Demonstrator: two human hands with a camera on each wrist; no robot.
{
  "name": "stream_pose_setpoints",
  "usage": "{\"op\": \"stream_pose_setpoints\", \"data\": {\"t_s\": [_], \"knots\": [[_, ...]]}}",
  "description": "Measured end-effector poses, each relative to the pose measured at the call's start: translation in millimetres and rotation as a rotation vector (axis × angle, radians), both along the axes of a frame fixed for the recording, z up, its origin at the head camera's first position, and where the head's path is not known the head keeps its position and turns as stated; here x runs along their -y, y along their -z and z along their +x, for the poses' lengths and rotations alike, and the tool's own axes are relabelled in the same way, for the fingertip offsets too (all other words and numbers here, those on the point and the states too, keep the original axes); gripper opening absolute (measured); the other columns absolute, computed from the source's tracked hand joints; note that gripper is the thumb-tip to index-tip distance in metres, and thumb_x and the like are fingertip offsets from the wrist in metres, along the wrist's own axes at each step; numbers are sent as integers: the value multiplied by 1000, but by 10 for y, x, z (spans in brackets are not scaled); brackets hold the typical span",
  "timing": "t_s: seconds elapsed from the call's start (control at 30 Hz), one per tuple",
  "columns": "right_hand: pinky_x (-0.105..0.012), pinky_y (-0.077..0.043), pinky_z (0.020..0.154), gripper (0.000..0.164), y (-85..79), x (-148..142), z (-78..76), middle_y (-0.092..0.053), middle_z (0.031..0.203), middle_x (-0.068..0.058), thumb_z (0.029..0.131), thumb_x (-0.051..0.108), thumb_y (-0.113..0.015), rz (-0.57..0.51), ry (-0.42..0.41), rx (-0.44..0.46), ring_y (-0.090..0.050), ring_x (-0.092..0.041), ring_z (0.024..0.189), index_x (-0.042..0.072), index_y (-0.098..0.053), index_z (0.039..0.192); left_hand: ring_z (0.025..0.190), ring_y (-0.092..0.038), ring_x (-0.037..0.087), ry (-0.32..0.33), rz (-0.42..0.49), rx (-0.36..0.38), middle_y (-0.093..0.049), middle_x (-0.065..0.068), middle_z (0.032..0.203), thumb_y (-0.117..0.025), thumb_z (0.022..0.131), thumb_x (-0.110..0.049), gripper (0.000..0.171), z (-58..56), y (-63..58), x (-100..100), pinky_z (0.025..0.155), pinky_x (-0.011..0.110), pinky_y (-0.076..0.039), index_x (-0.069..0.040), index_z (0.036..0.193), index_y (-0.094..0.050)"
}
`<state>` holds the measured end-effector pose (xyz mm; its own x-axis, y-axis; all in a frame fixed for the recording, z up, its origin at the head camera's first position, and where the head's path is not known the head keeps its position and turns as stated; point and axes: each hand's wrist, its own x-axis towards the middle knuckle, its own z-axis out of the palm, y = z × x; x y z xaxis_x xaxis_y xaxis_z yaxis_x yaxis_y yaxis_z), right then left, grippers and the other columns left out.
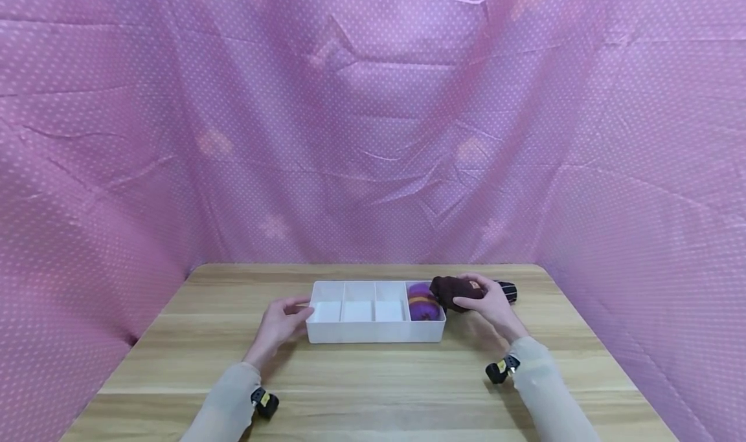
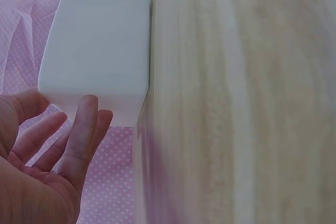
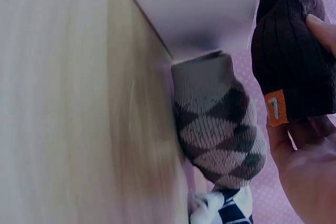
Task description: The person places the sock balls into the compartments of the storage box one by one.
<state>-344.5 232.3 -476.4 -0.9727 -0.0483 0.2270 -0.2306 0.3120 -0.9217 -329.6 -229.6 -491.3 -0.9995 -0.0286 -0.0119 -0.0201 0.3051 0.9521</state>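
Observation:
A white divided box [image 1: 373, 332] stands on the table, with a rolled purple sock [image 1: 424, 309] with an orange stripe in its rightmost compartment. My left hand [image 1: 280, 322] touches the box's left end, its fingers fairly straight against the end wall [image 2: 63, 100]. My right hand [image 1: 489, 303] grips a rolled dark brown ribbed sock [image 1: 456, 292] with a small orange label, held above the table by the box's right end. Below it, in the right wrist view, lies a rolled argyle sock [image 3: 218, 129] close to the box. The head view mostly hides that one.
A black and white patterned sock [image 3: 236, 205] lies past the argyle one; a dark sock with pale lines [image 1: 509, 292] shows behind the right hand. Pink dotted cloth [image 1: 373, 138] hangs round the wooden table [image 1: 373, 390]. The box's other compartments [image 1: 357, 309] show bare floors.

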Motion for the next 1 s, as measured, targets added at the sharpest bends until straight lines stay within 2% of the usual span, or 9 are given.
{"op": "stream_pose_setpoints", "data": {"t_s": [0.2, 0.33, 0.5, 0.6, 0.83, 1.0], "knots": [[-21, -57, 76, 57, -100, 107, 81, -63, 110, -15, 77, 9, -83, -58, -34, 9, -62, -12, 93, 5, -60, 129, 104, -65, 31, -13, 14, -4, -66, 19, 116, -70, 90, -16, 43, 123, -16, -38, 82, 34, -62, -3, 130, -61], [-22, -57, 72, 55, -269, 207, 234, -67, 102, -14, 77, 10, -83, -18, -35, 0, -62, -12, 88, 4, -61, 127, 100, -66, 28, -23, 25, 1, -66, 19, 114, -70, 90, -14, 41, 210, -17, -64, 81, 35, -62, -3, 129, -62], [-21, -55, 74, 53, -437, 292, 378, -65, 104, -14, 80, 13, -81, 25, -43, 0, -60, -12, 89, 5, -60, 128, 100, -66, 28, -34, 16, -1, -67, 19, 114, -71, 90, -15, 41, 311, -28, -101, 81, 35, -63, -3, 128, -63], [-21, -55, 77, 54, -458, 323, 408, -65, 109, -18, 80, 13, -81, 18, -63, 3, -60, -13, 92, 6, -60, 129, 102, -66, 29, -43, 15, -2, -66, 18, 115, -71, 90, -16, 42, 389, -21, -137, 81, 34, -62, -3, 129, -62], [-22, -53, 85, 55, -504, 511, 401, -64, 120, -19, 79, 14, -82, 8, -77, 5, -61, -17, 100, 9, -60, 130, 104, -65, 32, -48, 4, -12, -67, 19, 116, -71, 90, -18, 44, 367, -33, -130, 79, 31, -62, -3, 130, -61], [-23, -53, 87, 55, -447, 633, 382, -62, 125, -18, 80, 13, -82, -13, -106, 13, -60, -20, 106, 9, -60, 130, 103, -66, 32, -41, 17, -21, -67, 20, 115, -71, 90, -16, 43, 422, -13, -129, 80, 34, -63, -1, 129, -61]]}}
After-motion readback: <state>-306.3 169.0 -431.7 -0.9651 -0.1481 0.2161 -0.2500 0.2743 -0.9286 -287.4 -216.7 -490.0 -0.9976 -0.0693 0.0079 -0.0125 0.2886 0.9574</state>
